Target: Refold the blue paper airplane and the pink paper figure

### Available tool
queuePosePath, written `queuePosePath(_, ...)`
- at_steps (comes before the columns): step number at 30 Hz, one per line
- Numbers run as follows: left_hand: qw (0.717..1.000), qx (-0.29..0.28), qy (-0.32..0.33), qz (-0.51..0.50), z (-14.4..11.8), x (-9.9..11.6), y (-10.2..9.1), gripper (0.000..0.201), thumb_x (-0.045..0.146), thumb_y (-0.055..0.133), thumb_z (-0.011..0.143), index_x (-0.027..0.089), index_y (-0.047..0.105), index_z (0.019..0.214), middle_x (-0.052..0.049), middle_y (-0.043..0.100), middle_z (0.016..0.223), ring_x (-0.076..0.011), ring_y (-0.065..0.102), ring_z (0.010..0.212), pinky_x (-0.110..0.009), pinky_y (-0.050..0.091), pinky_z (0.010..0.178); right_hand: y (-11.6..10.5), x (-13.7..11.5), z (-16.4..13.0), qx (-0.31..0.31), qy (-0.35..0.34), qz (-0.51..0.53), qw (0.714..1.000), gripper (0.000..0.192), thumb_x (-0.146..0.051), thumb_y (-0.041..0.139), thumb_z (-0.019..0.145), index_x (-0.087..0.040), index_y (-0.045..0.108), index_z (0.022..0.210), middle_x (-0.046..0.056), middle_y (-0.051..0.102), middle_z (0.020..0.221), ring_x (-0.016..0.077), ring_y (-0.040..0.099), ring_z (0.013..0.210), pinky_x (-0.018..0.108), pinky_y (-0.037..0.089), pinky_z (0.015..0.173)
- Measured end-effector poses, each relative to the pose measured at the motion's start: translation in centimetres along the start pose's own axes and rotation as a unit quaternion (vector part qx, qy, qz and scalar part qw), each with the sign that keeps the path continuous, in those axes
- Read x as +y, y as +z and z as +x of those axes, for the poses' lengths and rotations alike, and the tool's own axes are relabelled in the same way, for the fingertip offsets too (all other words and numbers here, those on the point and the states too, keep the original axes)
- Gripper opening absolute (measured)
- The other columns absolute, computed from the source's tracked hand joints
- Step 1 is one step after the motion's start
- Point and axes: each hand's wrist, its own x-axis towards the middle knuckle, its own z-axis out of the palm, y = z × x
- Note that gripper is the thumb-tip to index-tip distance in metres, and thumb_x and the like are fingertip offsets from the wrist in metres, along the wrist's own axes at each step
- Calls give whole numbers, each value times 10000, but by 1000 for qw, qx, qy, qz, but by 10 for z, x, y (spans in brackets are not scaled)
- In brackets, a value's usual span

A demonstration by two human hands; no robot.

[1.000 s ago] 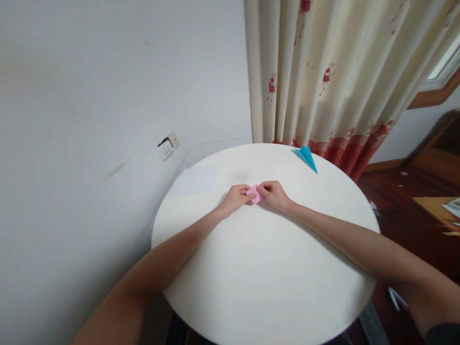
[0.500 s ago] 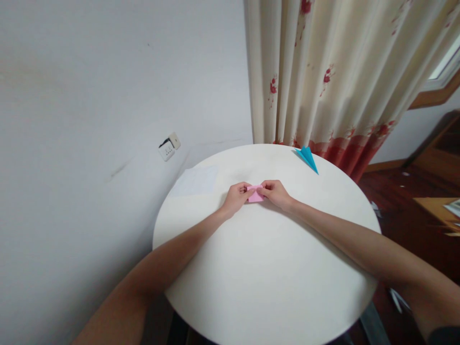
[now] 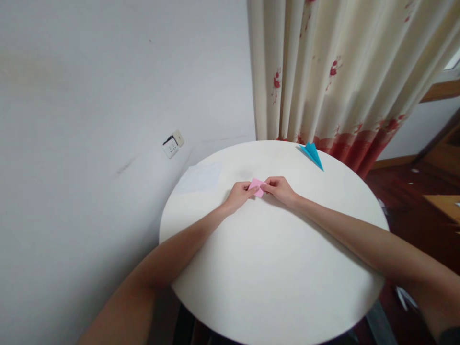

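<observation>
Both hands meet over a small pink paper (image 3: 257,187) near the middle of the round white bench (image 3: 273,268). The left hand (image 3: 240,195) pinches its near edge, the right hand (image 3: 281,189) grips its right corner, so fingers cover much of the sheet and its folds are hard to make out. A faint white sheet (image 3: 200,177) lies at the bench's left edge, barely distinct from the top. A blue paper plane (image 3: 312,154) rests at the far rim, by the curtain (image 3: 341,72).
</observation>
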Motion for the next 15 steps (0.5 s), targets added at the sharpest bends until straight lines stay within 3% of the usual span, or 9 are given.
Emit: queuePosePath(15, 1000, -24, 6, -2, 3, -7, -4, 422, 547, 699, 772, 136, 655, 691, 0, 568, 583, -115, 517, 547, -228, 377, 537, -1, 4, -3, -66, -15, -49, 996, 377, -507, 656, 774, -155, 620, 645, -10, 539, 592, 100, 389, 546, 259, 265, 517)
